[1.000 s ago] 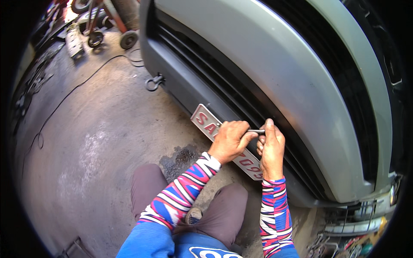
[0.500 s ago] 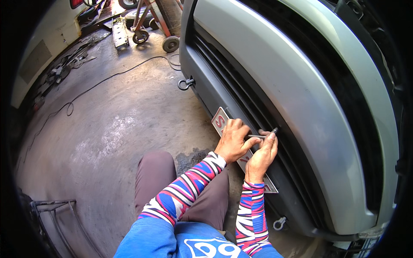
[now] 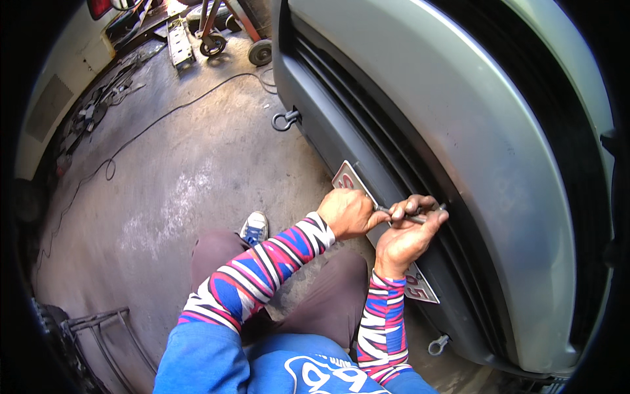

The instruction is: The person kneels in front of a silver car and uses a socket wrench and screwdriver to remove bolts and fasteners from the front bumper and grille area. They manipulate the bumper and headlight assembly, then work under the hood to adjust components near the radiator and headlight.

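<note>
A licence plate point(image 3: 421, 285) with red characters sits on the dark lower bumper point(image 3: 341, 131) of a silver vehicle point(image 3: 492, 144), largely hidden behind my hands. My left hand point(image 3: 349, 213) is closed round the near end of a thin metal tool point(image 3: 418, 217), over the plate's upper part. My right hand point(image 3: 405, 238), palm turned up, has its fingers curled round the tool's other end, just beside the grille slats point(image 3: 394, 111). The tool's tip is near the slats; whether it touches anything there I cannot tell.
Two metal shackles point(image 3: 283, 121) point(image 3: 437, 345) hang from the bumper. A cable point(image 3: 184, 105) crosses the concrete floor point(image 3: 157, 171). A red wheeled trolley point(image 3: 243, 20) stands at the back, loose parts point(image 3: 95, 111) lie along the left, and a metal frame point(image 3: 111, 315) is at lower left.
My hands have shifted slightly downward in the picture since half a second ago, and my right fingers now curl further over the tool. A shoe now shows beside my knee.
</note>
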A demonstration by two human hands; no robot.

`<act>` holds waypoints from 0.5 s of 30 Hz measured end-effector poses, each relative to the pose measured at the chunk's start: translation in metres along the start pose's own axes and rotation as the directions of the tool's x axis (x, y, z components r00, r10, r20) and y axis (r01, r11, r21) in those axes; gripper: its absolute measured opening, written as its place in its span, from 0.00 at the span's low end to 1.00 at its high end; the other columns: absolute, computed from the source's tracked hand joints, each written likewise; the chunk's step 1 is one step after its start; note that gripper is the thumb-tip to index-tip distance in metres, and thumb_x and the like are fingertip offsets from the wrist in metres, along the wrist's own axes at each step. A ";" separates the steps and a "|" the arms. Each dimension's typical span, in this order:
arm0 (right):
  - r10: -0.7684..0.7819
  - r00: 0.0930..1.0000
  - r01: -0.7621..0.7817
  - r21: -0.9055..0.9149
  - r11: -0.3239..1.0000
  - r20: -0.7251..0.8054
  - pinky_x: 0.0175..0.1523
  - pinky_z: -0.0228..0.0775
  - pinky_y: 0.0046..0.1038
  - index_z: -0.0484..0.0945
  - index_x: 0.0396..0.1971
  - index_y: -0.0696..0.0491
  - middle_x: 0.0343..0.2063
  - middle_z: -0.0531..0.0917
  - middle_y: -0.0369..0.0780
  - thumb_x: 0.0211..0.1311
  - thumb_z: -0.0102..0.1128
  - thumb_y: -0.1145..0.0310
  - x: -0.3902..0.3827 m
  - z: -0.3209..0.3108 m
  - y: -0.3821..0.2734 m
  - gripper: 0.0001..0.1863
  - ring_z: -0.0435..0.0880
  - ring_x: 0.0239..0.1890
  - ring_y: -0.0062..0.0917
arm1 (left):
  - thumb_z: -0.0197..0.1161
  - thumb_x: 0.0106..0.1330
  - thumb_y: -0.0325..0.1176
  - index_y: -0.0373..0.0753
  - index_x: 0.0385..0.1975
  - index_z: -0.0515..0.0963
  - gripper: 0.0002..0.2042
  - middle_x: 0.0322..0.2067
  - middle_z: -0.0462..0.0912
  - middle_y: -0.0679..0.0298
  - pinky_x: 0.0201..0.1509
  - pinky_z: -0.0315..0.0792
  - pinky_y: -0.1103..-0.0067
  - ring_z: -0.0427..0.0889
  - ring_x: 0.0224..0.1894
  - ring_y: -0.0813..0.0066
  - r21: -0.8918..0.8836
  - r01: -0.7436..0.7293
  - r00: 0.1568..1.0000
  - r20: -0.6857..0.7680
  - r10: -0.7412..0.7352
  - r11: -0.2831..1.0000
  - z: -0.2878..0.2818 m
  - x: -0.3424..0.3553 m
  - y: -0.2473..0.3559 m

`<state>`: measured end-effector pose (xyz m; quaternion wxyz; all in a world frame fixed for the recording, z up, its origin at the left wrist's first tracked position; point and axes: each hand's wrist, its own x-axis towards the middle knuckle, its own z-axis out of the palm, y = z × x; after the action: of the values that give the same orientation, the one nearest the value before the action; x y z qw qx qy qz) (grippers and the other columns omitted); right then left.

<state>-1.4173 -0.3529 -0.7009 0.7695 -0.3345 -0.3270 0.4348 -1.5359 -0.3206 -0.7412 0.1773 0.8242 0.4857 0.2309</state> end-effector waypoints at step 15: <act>0.009 1.000 0.002 -0.614 0.789 0.015 0.23 0.47 0.29 0.65 0.13 0.54 0.13 0.62 0.26 0.68 0.66 0.67 0.020 -0.008 -0.018 0.25 0.56 0.20 0.12 | 0.66 0.58 0.47 0.40 0.32 0.84 0.15 0.27 0.86 0.49 0.36 0.80 0.58 0.87 0.33 0.45 -0.146 0.034 0.952 0.306 0.013 0.989 0.014 0.007 0.056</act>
<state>-1.3952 -0.3444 -0.6868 0.6157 -0.5631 -0.4563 0.3093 -1.4848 -0.3418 -0.7227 0.3128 0.8318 0.4382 0.1354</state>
